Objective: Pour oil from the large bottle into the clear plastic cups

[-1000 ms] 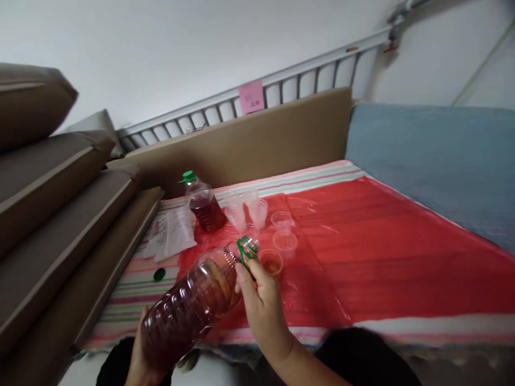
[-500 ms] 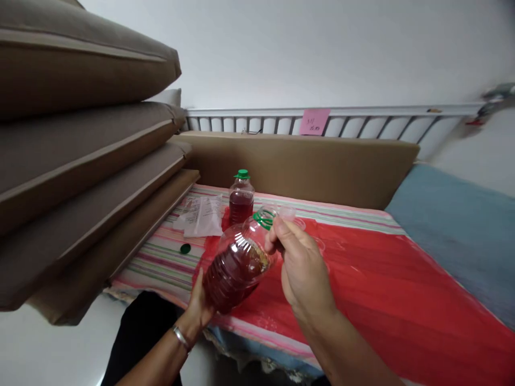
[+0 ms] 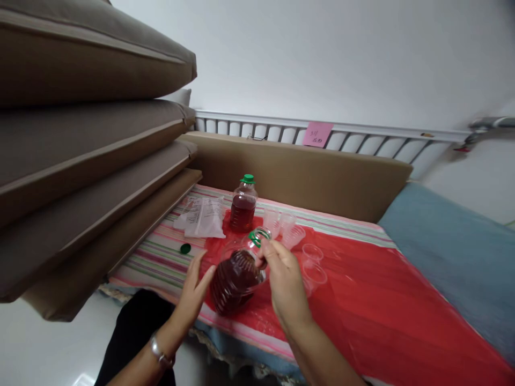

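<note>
A large clear bottle of dark red liquid (image 3: pixel 235 279) tilts to the right over the red sheet (image 3: pixel 362 289). Its mouth has a green ring and no cap. My right hand (image 3: pixel 284 279) is closed on the green handle at the neck. Beside the bottle's lower left side, my left hand (image 3: pixel 195 289) has its fingers spread, with a silver bracelet on the wrist. Behind stands a second bottle (image 3: pixel 242 209) with a green cap, upright. Clear plastic cups (image 3: pixel 293 236) are grouped right of it, and others (image 3: pixel 314 265) stand nearer.
A loose green cap (image 3: pixel 185 249) lies on the striped cloth (image 3: pixel 161 264), near white plastic packets (image 3: pixel 205 217). Stacked brown cushions (image 3: pixel 96 128) rise at the left. A brown board (image 3: pixel 314 174) leans before the white radiator (image 3: pixel 358 142), which bears a pink note (image 3: pixel 317 134).
My left hand has come away from the bottle and opened. The held bottle has moved slightly lower, still in my right hand. More of the cups now shows.
</note>
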Demonstrator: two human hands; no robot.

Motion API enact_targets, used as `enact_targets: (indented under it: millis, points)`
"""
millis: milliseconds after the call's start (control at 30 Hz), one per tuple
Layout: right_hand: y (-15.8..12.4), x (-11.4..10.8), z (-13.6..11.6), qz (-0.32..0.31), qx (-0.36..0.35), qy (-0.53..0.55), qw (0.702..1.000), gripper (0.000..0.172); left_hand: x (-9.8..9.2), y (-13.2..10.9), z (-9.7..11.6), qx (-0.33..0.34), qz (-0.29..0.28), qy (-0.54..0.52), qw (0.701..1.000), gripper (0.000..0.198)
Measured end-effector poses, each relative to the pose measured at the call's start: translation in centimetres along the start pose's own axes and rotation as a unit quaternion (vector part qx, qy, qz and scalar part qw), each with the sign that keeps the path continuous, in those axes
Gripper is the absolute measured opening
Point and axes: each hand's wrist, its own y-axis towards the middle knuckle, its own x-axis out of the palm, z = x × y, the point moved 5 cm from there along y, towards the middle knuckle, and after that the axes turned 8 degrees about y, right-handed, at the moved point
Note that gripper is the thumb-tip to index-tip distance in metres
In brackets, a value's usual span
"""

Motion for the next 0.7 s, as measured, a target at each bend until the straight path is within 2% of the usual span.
enact_targets:
  millis: [67, 100, 167, 200, 300, 333, 400, 500, 533, 600, 633, 700]
  points:
    - [-0.5, 1.3, -0.1, -0.033, -0.007, -0.032, 0.999, 0.037, 0.6, -0.1, 3.1, 0.088, -0.032, 0.070, 0.993, 0.073]
    - [-0.8, 2.0, -0.3, -0.054, -0.021, -0.057, 0.997, 0.036, 1.2, -0.2, 4.7, 0.159, -0.042, 0.151, 0.975, 0.078]
    - [-1.4, 3.5, -0.9, -0.094, -0.072, -0.129, 0.985, 0.032, 2.6, -0.1, 6.5, 0.252, -0.041, 0.258, 0.932, 0.077]
    - [-1.8, 4.1, -1.3, -0.109, -0.108, -0.169, 0.974, 0.028, 3.3, 0.0, 6.9, 0.276, -0.035, 0.287, 0.917, 0.072]
    - [-2.9, 4.1, -2.4, -0.113, -0.211, -0.240, 0.941, 0.012, 4.2, 0.7, 6.8, 0.276, -0.027, 0.289, 0.916, 0.058]
    - [-3.2, 3.2, -2.5, -0.098, -0.232, -0.246, 0.936, 0.012, 4.2, 0.8, 6.7, 0.272, -0.022, 0.289, 0.918, 0.058]
    - [-3.8, 0.0, -1.5, -0.055, -0.241, -0.265, 0.932, 0.018, 3.9, 0.8, 6.6, 0.265, -0.006, 0.304, 0.915, 0.061]
    - [-4.3, -7.1, 2.7, 0.013, -0.171, -0.355, 0.919, 0.021, 3.5, 0.7, 6.8, 0.261, 0.010, 0.340, 0.903, 0.066]
    - [-4.4, -9.5, 4.5, 0.028, -0.125, -0.402, 0.907, 0.023, 3.5, 0.6, 6.8, 0.262, 0.011, 0.350, 0.899, 0.066]
    - [-4.7, -13.4, 8.1, 0.034, -0.027, -0.507, 0.861, 0.026, 3.5, 0.6, 6.9, 0.266, 0.015, 0.360, 0.894, 0.065]
    - [-4.9, -14.7, 9.5, 0.031, 0.006, -0.546, 0.837, 0.028, 3.6, 0.6, 7.0, 0.266, 0.016, 0.362, 0.893, 0.065]
    - [-5.2, -15.9, 11.2, 0.015, 0.044, -0.594, 0.803, 0.031, 3.6, 0.8, 6.9, 0.262, 0.016, 0.361, 0.895, 0.064]
